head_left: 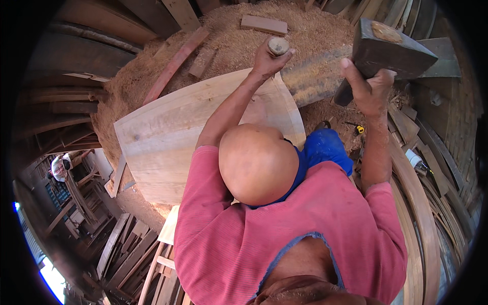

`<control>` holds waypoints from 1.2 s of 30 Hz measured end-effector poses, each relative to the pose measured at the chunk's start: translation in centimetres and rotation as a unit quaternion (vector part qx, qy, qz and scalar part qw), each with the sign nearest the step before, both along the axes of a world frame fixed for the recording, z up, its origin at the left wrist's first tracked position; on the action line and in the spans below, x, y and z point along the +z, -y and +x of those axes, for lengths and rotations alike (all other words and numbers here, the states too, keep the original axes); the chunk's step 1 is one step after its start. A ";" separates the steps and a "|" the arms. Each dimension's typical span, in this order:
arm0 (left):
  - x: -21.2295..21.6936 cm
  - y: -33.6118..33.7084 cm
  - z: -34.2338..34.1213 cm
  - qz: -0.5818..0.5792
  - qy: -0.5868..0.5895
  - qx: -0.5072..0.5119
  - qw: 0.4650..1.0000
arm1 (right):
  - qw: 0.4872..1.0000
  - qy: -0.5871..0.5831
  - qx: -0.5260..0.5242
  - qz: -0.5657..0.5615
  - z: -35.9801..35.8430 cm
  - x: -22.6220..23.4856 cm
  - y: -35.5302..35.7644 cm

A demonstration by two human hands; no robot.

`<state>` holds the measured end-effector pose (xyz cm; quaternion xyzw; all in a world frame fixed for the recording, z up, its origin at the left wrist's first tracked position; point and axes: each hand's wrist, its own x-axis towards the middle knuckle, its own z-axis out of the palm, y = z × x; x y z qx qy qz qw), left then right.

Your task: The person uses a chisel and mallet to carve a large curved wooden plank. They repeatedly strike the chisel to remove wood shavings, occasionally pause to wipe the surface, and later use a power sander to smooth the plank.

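Observation:
My left hand [270,62] is closed around the upright wooden handle of a chisel [278,46]; its round, pale end faces up and the blade is hidden beneath my fist. Directly below is the far right edge of a wide, pale wooden board [168,137] with a curved outline. Off to the right, my right hand [372,91] grips a mallet [401,57] by its short dark handle. The mallet's large dark head is raised, with a worn tan face, and stands apart from the chisel.
Sawdust [310,25] covers the floor at the far side, with a loose wood block [264,24] and a reddish plank [178,66] on it. Curved timbers [414,203] lie along the right. A yellow-and-black tool [360,129] is on the ground. Another person [60,168] is at far left.

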<state>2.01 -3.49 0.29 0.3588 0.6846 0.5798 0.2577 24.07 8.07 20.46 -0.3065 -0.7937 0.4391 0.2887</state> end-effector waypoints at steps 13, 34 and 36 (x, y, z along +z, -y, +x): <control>-0.4 1.1 -0.5 0.015 -0.035 -0.080 0.996 | 0.982 -0.182 -0.026 -0.037 1.1 2.0 -1.9; -2.4 2.5 1.0 0.040 0.019 0.012 0.999 | 0.976 0.190 0.107 -0.027 -4.7 -5.8 1.3; -2.4 1.6 1.1 0.025 0.052 0.068 0.996 | 0.985 0.125 0.093 -0.067 -3.9 -5.2 1.5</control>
